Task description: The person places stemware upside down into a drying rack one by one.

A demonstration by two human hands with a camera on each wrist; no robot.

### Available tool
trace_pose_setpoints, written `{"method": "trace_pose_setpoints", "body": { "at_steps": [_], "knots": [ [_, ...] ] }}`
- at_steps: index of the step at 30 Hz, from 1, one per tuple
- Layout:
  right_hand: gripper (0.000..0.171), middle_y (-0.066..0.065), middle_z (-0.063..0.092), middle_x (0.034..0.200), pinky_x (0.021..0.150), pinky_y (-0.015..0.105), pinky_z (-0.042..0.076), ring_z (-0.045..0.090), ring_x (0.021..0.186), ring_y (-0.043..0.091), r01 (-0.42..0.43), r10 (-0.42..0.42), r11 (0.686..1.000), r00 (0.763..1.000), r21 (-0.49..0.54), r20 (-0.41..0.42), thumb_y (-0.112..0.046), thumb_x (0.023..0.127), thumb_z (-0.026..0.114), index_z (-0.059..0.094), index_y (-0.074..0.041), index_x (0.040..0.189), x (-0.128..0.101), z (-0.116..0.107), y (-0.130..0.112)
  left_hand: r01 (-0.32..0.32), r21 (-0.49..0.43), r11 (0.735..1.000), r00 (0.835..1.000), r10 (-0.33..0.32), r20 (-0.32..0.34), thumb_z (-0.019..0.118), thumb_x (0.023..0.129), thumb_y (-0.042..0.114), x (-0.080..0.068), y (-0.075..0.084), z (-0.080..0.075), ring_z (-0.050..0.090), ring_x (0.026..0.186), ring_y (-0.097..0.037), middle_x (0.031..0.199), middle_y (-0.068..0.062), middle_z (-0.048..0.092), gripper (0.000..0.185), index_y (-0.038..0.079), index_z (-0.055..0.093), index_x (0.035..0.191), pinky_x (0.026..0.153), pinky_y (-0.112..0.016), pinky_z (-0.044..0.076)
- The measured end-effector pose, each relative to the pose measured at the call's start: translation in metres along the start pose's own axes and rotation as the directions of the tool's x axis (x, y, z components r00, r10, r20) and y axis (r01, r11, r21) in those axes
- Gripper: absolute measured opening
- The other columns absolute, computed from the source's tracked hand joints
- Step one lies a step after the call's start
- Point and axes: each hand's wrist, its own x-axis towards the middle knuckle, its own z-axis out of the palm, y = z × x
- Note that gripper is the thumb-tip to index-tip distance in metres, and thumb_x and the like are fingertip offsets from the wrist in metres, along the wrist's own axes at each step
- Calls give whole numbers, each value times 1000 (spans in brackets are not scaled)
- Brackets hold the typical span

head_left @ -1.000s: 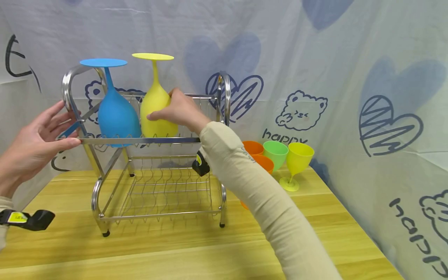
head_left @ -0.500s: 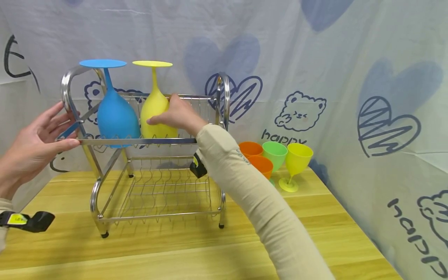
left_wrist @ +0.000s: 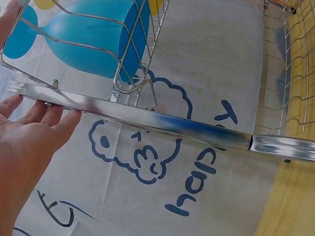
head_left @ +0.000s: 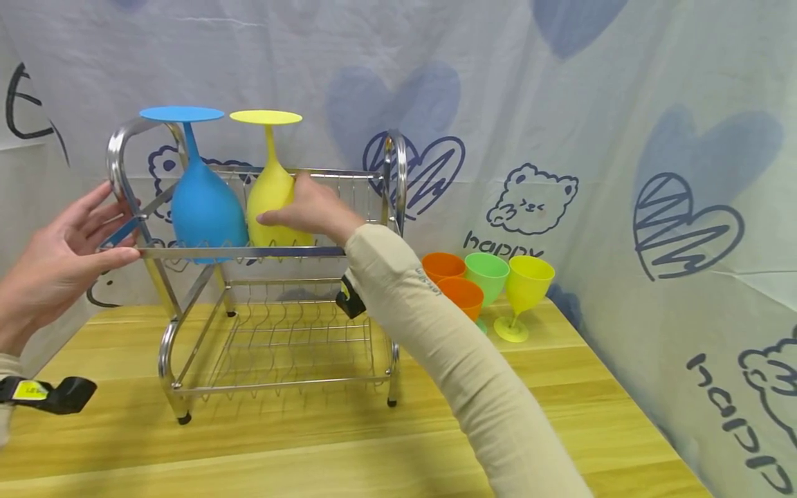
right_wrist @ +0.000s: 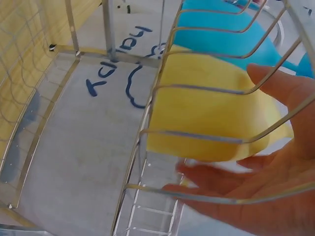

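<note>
A two-tier steel dish rack (head_left: 373,176) stands on a wooden table. On its upper tier a blue goblet (head_left: 205,207) and a yellow goblet (head_left: 269,197) stand upside down, feet up. My right hand (head_left: 305,207) grips the yellow goblet's bowl (right_wrist: 211,118), with the thumb (right_wrist: 280,83) on one side and the fingers (right_wrist: 236,189) on the other, reaching through the wires. My left hand (head_left: 68,252) is at the rack's left end with straight fingers (left_wrist: 47,115) touching the front rail (left_wrist: 162,123). The blue goblet (left_wrist: 93,32) sits just behind that rail.
Right of the rack stand two orange cups (head_left: 443,265), a green goblet (head_left: 488,270) and a yellow-green goblet (head_left: 529,280). The rack's lower tier (head_left: 292,346) holds nothing. A printed cloth hangs close behind and on both sides. The wooden table (head_left: 311,449) stretches toward me.
The right hand has lowered the yellow goblet a little and moved it left, closer to the blue one. The left hand has stayed on the rail.
</note>
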Motion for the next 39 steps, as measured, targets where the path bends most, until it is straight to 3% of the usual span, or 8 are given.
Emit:
{"method": "trace_pose_setpoints", "body": {
  "at_steps": [5, 13, 17, 25, 28, 31, 34, 39],
  "knots": [
    [73, 3, 56, 99, 67, 25, 49, 55, 84, 14, 2, -7, 996, 999, -93, -50, -42, 90, 66, 32, -4, 143, -16, 1, -9, -16, -65, 998, 1000, 17, 1, 50, 95, -11, 0, -2, 0, -1, 146, -24, 162, -10, 2, 84, 25, 4, 156, 102, -11, 34],
    [78, 5, 43, 145, 98, 30, 45, 44, 126, 17, 149, -203, 950, 963, -275, -178, -49, 93, 59, 25, -12, 153, -65, -1, -24, -56, -132, 990, 998, 57, 5, 47, 95, -14, 0, -6, 0, 5, 147, -21, 162, -8, 4, 82, 23, 7, 157, 110, -17, 27],
    [70, 7, 42, 146, 99, 28, 42, 42, 128, 19, 282, -331, 930, 921, -236, -203, -41, 94, 61, 32, -11, 150, -94, -2, -24, -45, -152, 987, 998, 38, -46, 46, 97, -10, -4, -7, 7, 11, 146, -19, 162, -6, 6, 77, 22, 11, 156, 114, -22, 16],
    [54, 7, 51, 139, 104, 22, 35, 44, 127, 16, 513, -518, 850, 773, -120, -366, -26, 92, 68, 49, -6, 139, -134, -8, -4, -44, -220, 974, 970, -11, -241, 48, 100, 1, -21, -6, 36, 31, 137, -12, 161, -5, 9, 81, 17, -9, 155, 114, -23, 2],
    [49, 10, 54, 135, 104, 21, 35, 45, 125, 16, 582, -527, 813, 719, -22, -453, -17, 91, 68, 52, -1, 134, -141, -15, 11, -59, -317, 947, 954, -40, -296, 47, 101, 2, -29, -5, 48, 22, 141, -12, 161, -7, 8, 78, 15, -7, 155, 114, -22, 8],
    [43, 13, 56, 131, 102, 25, 40, 48, 123, 17, 633, -501, 770, 673, 74, -544, -9, 90, 67, 54, 4, 129, -144, -22, 28, -62, -510, 858, 949, -109, -297, 44, 102, 3, -40, -3, 59, 11, 144, -11, 161, -5, 0, 74, 15, -6, 155, 109, -18, 25],
    [40, 15, 57, 130, 101, 30, 43, 50, 122, 20, 630, -432, 762, 667, 150, -606, -5, 91, 64, 54, 6, 127, -147, -28, 46, -48, -628, 777, 956, -146, -253, 42, 102, 3, -53, -4, 72, 18, 143, -10, 161, -4, -4, 71, 14, -4, 155, 100, -16, 38],
    [37, 12, 57, 130, 105, 31, 40, 51, 122, 19, 530, -281, 820, 703, 218, -653, -4, 93, 60, 54, 4, 128, -153, -35, 81, 21, -577, 816, 985, -115, -128, 40, 103, 1, -70, -10, 95, 42, 129, -6, 161, -10, 7, 65, 7, 2, 155, 100, -19, 41]
  ]
}}
